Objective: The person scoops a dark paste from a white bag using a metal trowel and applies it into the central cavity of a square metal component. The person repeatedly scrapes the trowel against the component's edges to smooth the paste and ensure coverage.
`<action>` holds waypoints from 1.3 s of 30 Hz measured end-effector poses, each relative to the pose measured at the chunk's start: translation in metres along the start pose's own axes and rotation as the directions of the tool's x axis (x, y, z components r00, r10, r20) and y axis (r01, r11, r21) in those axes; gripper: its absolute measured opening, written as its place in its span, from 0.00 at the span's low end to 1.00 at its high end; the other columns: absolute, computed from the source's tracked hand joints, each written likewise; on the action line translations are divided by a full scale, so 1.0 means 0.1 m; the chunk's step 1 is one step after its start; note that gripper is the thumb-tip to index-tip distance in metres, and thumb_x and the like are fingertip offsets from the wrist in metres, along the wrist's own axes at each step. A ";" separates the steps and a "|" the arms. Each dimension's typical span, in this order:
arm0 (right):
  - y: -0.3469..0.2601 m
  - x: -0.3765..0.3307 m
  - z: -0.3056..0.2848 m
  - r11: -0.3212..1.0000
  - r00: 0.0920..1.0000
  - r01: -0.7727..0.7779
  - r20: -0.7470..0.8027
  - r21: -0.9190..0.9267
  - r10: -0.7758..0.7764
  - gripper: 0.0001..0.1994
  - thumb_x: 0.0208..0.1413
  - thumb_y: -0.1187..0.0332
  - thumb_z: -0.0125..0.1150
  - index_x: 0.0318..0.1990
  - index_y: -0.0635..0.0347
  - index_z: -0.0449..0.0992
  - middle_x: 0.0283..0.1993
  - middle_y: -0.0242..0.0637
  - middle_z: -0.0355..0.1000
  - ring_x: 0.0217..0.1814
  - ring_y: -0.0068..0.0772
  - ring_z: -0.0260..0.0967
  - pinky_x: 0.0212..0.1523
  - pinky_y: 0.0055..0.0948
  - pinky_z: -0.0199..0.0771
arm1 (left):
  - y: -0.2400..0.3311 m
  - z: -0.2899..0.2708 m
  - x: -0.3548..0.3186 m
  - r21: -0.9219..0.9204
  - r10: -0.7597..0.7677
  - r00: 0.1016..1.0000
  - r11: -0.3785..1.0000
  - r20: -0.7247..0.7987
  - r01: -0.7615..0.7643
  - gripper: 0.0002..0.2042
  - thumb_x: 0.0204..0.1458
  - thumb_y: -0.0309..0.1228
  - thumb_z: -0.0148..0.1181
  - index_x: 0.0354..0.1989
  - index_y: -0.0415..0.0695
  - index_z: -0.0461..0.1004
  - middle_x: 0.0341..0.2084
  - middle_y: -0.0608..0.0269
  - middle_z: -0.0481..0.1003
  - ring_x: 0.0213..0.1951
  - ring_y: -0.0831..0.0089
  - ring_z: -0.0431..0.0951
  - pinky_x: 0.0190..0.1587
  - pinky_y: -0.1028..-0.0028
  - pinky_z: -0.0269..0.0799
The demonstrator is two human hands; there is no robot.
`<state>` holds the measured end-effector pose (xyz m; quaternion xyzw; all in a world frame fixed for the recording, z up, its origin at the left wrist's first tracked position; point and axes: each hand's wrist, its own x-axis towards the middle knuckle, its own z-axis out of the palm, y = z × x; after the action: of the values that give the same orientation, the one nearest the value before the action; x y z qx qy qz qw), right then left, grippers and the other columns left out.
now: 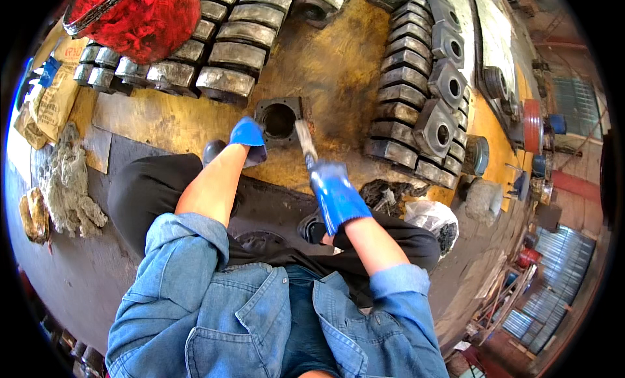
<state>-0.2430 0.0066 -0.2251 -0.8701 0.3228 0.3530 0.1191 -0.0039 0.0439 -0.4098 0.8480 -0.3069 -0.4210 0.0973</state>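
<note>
A dark square metal block point(297, 108) with a large round hole lies on the stained floor in front of me. My left hand point(248, 138), in a blue glove, is at the block's near left edge and appears to grip it; its fingertips are partly hidden. A brush point(305, 138) is held in my right hand point(336, 190), also blue-gloved, with the fingers closed round its handle. The brush's pale, worn head touches or hovers over the block's right side; I cannot tell which.
Rows of metal blocks stand at the far left point(236, 52) and right point(405, 91), with holed blocks point(435, 128) on top. A red-smeared bucket point(146, 23) is at upper left. Grey rags point(68, 182) lie left; a white plastic bag point(433, 222) sits by my right knee.
</note>
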 end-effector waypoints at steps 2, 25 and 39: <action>-0.01 -0.16 0.03 0.998 0.990 0.009 0.138 0.055 -0.017 0.17 0.62 0.65 0.40 0.54 0.62 0.67 0.48 0.50 0.72 0.49 0.48 0.72 0.44 0.41 0.74 | -0.11 -0.01 0.05 -0.039 0.003 0.999 0.999 -0.053 -0.005 0.17 0.44 0.41 0.64 0.34 0.38 0.78 0.32 0.45 0.77 0.40 0.51 0.78 0.40 0.58 0.73; -0.05 -0.50 0.16 0.976 0.983 -0.108 -0.127 0.190 0.133 0.19 0.59 0.69 0.39 0.58 0.52 0.64 0.47 0.47 0.72 0.48 0.49 0.71 0.46 0.45 0.72 | 0.17 -0.47 -0.66 -0.229 0.065 0.958 0.973 0.280 0.001 0.10 0.56 0.31 0.43 0.35 0.50 0.75 0.26 0.65 0.71 0.29 0.76 0.68 0.34 0.71 0.66; -0.11 -0.33 0.38 0.980 0.994 -0.069 -0.069 0.187 0.083 0.21 0.59 0.67 0.42 0.60 0.56 0.61 0.49 0.43 0.72 0.51 0.47 0.71 0.42 0.46 0.73 | 1.54 -2.12 -1.49 -0.352 0.551 0.771 0.686 -0.319 -0.637 0.14 0.53 0.22 0.53 0.48 0.43 0.75 0.37 0.61 0.78 0.35 0.78 0.74 0.37 0.79 0.71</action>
<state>-0.2737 0.0473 -0.2300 -0.8552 0.3915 0.2921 0.1730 0.0244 -0.0084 -0.1137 0.6922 -0.4516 -0.3426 0.4467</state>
